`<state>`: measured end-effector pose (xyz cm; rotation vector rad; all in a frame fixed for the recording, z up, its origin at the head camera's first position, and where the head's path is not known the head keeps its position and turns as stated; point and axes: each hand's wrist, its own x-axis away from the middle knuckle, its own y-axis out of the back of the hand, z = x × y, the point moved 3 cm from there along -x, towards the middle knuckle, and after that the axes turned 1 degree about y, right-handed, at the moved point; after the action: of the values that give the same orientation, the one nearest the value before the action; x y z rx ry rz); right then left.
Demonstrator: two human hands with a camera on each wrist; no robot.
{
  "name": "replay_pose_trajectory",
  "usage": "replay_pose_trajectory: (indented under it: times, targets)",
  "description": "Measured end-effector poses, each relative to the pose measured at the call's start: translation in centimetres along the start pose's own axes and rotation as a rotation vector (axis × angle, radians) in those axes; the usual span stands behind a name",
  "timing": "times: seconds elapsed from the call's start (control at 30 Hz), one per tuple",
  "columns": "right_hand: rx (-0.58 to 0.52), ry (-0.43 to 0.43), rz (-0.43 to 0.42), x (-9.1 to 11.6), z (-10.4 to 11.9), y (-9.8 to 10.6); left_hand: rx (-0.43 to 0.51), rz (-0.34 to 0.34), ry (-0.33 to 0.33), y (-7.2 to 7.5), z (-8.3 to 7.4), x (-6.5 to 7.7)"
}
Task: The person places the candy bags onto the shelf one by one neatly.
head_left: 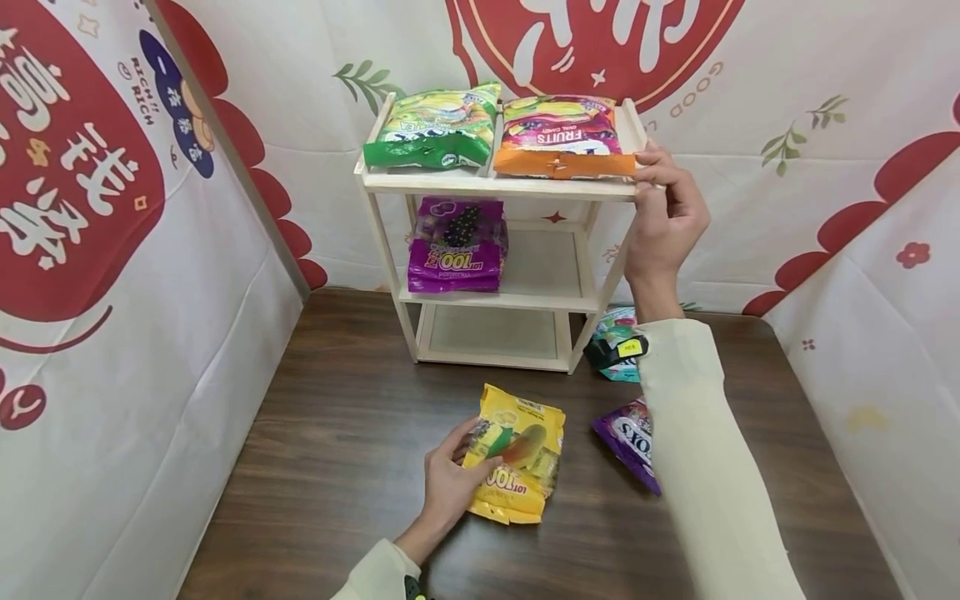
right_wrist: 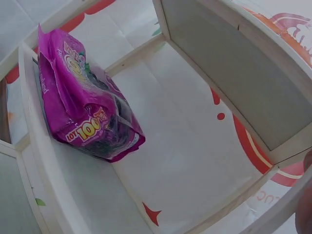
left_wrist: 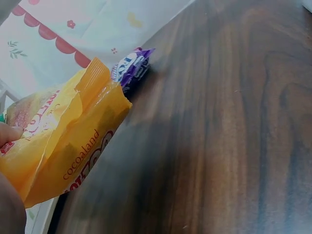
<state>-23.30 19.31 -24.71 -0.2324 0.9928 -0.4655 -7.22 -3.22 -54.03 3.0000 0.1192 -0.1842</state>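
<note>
In the head view my left hand (head_left: pixel 448 483) holds a yellow candy bag (head_left: pixel 525 454), thumb across its front and fingers behind its left side. The bag is close over the table, and its crimped end faces the camera in the left wrist view. My right hand (head_left: pixel 670 212) grips the top right corner of a small white three-tier shelf (head_left: pixel 543 262), fingertips right by the corner of a red and orange candy bag (head_left: pixel 562 137). A green candy bag (head_left: pixel 435 129) lies beside that one on the top tier. On the middle tier's left half sits a purple candy bag (right_wrist: pixel 87 107).
Right of the shelf, a teal candy bag (head_left: pixel 618 367) is partly hidden behind my right wrist. A dark purple candy bag (head_left: pixel 628 442) lies on the brown table (head_left: pixel 322 433), partly covered by the sleeve. Printed white cloth walls (head_left: pixel 247 108) enclose the table's back and sides.
</note>
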Motion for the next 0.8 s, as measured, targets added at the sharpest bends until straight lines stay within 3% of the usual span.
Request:
replay_pose_trajectory:
  times: [0.13, 0.33, 0.63, 0.8]
  targets:
    - [0.004, -0.029, -0.014, -0.1, 0.0, 0.0, 0.013, -0.022, 0.004, 0.3, -0.8, -0.5]
    - [0.023, -0.047, -0.011, -0.1, 0.1, 0.0, 0.011, -0.016, -0.021, 1.1, -4.9, -1.1]
    - [0.002, -0.223, -0.032, -0.4, 0.0, 0.2, 0.110, -0.023, -0.151, 1.9, -8.0, -2.8]
    - [-0.016, -0.246, -0.055, -0.7, -1.4, 1.1, 0.126, -0.015, -0.198, 1.8, -9.2, -3.5]
